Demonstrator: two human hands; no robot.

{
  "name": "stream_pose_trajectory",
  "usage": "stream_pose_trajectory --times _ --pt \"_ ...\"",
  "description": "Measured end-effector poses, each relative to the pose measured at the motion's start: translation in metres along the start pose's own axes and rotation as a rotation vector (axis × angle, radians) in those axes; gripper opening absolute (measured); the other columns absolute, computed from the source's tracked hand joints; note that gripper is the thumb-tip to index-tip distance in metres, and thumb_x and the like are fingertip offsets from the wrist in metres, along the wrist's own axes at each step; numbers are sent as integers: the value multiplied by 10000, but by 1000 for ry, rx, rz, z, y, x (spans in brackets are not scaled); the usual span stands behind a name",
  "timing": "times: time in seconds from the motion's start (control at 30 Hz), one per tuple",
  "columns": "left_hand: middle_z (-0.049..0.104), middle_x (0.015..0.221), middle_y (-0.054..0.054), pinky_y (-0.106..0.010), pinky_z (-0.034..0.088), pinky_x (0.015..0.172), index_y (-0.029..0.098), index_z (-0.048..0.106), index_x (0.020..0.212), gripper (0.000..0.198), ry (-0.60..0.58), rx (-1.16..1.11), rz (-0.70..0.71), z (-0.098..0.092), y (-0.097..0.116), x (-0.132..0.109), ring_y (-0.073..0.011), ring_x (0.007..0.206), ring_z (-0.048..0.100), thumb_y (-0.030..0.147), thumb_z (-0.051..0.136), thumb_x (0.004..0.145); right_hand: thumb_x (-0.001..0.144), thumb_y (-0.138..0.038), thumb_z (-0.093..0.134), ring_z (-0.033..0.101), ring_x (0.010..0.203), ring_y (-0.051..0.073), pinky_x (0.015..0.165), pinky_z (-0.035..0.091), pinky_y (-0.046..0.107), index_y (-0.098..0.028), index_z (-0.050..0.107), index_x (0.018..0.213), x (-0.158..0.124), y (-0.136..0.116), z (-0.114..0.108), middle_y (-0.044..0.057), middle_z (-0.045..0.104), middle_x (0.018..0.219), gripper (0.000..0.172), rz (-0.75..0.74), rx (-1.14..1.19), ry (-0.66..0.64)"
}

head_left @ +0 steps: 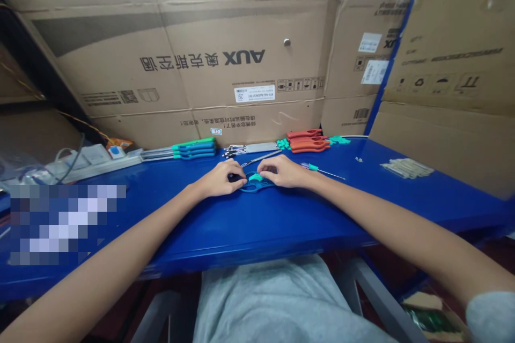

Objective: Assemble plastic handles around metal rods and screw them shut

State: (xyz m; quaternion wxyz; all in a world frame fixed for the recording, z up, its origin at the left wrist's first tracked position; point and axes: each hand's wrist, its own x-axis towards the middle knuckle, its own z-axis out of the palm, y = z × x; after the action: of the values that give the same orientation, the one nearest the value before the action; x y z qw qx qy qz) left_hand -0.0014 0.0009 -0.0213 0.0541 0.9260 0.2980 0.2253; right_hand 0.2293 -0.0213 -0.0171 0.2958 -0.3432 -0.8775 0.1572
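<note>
A blue plastic looped handle piece (pixel 253 188) with a teal part (pixel 256 177) on top lies on the blue workbench (pixel 281 225). My left hand (pixel 217 179) grips its left end, and a small dark piece (pixel 232 177) shows under those fingers. My right hand (pixel 282 170) pinches its right end. A thin steel rod (pixel 261 158) lies just beyond the hands. To the right of my right hand is a teal-handled screwdriver (pixel 322 171).
Along the back of the bench lie blue-and-green-handled tools (pixel 193 149), steel strips (pixel 251 147), red handles (pixel 308 142) and teal parts (pixel 338 140). A power strip (pixel 100 163) sits at the left, small beige packets (pixel 406 168) at the right. Cardboard boxes (pixel 201 53) stand behind.
</note>
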Motion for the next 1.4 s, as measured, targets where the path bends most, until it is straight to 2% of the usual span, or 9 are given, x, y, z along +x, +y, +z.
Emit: stream_pose_trajectory --times 0.2,0.37,0.5,0.7,0.9,1.4 --pt "690 883 -52 -324 477 813 208 711 834 193 1 28 -3 -2 4 0 -196 852 607 316 554 809 846 -147 528 578 684 121 666 434 232 -144 670 869 -1 -3 3 37 677 781 145 -8 -17 6" --pt "665 904 -36 -317 479 817 202 648 943 226 43 17 0 -5 11 -2 -195 877 587 265 558 746 854 -173 526 576 675 116 657 431 223 -147 670 878 -1 -1 6 29 674 767 149 -24 9 45" --pt "669 861 -32 -321 473 792 200 647 857 137 57 34 42 -5 15 -1 -194 849 573 270 573 765 849 -179 525 583 677 118 666 442 227 -147 670 860 -1 -5 8 30 677 769 149 -22 53 104" --pt "680 801 -36 -313 468 770 196 659 779 116 68 18 77 -4 16 1 -183 801 569 198 543 769 838 -194 531 604 687 122 675 467 233 -140 672 868 -1 -6 8 34 686 767 154 -20 84 58" --pt "676 810 -45 -310 473 772 191 662 741 117 50 5 84 -3 15 0 -182 801 584 192 547 757 752 -137 578 622 680 122 667 478 226 -145 686 845 -2 -5 9 27 698 754 143 -26 46 -14" --pt "666 805 -43 -283 464 754 166 660 726 109 5 46 97 -5 12 0 -169 787 583 161 552 742 766 -117 571 586 671 120 648 448 221 -139 692 843 0 0 9 38 695 787 145 -39 -35 -81"
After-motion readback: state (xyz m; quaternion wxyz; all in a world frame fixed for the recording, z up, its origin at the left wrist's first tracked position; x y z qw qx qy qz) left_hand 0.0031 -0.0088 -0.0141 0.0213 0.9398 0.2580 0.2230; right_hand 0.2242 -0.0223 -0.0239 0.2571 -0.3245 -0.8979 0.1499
